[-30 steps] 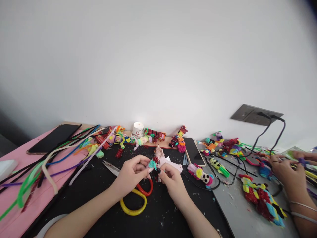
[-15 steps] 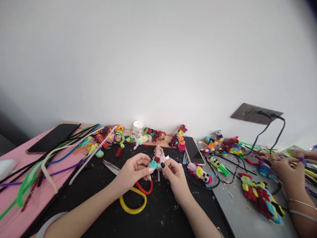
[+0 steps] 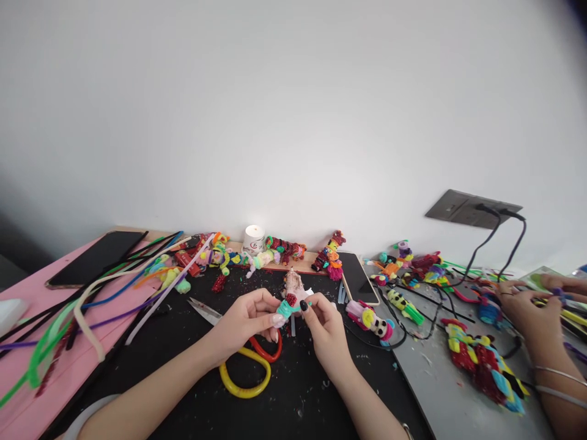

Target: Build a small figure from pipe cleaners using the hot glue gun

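Between my two hands is a small pipe-cleaner figure point(image 3: 287, 308), teal with a glittery red knob on top. My left hand point(image 3: 257, 318) pinches its left side between thumb and fingers. A teal strand runs across to my right hand point(image 3: 324, 327), whose thumb and fingers are closed on its end. Right behind the figure lies a pale, crumpled lump point(image 3: 293, 282). Scissors point(image 3: 245, 374) with yellow and red handles lie partly under my left wrist, blades pointing to the upper left.
Loose pipe cleaners point(image 3: 92, 318) cover the pink board at left, beside a black phone point(image 3: 96, 260). A paper cup point(image 3: 254, 239) and several finished figures point(image 3: 329, 253) line the wall. Another phone point(image 3: 358, 279) lies right of centre. At far right, another person's hands point(image 3: 534, 311) work near cables.
The teal figure has tilted a little more upright, so its red knob and teal coils show more clearly. Both my hands keep their pinch. The view has shifted slightly.
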The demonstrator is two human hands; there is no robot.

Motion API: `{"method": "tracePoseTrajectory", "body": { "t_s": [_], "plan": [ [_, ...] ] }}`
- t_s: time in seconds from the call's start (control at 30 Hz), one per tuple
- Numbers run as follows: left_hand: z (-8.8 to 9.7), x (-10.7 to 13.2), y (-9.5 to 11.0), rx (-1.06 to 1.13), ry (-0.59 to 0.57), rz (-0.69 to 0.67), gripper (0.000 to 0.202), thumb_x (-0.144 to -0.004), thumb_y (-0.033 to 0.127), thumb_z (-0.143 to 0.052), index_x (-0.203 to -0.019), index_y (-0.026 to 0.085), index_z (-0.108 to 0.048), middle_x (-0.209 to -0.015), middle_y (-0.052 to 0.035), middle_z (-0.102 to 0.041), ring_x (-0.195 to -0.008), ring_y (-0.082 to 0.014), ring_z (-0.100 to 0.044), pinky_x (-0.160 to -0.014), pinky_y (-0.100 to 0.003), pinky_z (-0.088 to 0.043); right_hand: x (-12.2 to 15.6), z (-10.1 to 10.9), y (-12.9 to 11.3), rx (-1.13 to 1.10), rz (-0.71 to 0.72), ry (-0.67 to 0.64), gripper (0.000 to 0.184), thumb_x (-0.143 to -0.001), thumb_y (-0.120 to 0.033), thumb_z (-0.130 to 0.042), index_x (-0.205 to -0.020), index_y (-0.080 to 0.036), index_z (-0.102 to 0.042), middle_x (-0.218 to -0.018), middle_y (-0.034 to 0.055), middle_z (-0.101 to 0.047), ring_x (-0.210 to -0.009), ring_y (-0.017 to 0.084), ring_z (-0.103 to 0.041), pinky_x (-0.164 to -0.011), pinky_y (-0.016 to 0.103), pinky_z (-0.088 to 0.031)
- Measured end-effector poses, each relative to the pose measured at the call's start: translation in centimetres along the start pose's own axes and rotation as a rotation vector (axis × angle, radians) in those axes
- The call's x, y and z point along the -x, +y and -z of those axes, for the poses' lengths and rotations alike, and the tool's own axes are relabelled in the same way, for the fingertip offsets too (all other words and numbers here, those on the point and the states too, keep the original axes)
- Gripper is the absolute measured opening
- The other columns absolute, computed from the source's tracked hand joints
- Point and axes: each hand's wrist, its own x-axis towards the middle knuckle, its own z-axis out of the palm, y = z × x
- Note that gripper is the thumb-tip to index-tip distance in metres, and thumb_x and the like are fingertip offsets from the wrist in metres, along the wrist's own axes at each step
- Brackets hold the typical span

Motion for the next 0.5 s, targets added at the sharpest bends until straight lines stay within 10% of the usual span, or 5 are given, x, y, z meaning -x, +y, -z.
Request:
{"method": "tracePoseTrajectory", "body": {
  "t_s": [0.5],
  "plan": [
    [-0.28,0.56,0.55,0.053,-0.102,0.131,0.027,-0.075,0.032,-0.071,-0.081,0.017,-0.050,-0.069,0.0032,-0.061,-0.047,-0.0053,-0.054,-0.044,-0.017,-0.036,0.26,-0.31,-0.01,0.039,-0.029,-0.009,0.022,-0.088,-0.038,-0.050,-0.076,-0.020,-0.053,-0.065,-0.0019,-0.046,-0.059,0.015,-0.040,-0.054,0.024,-0.032]
  ]
}}
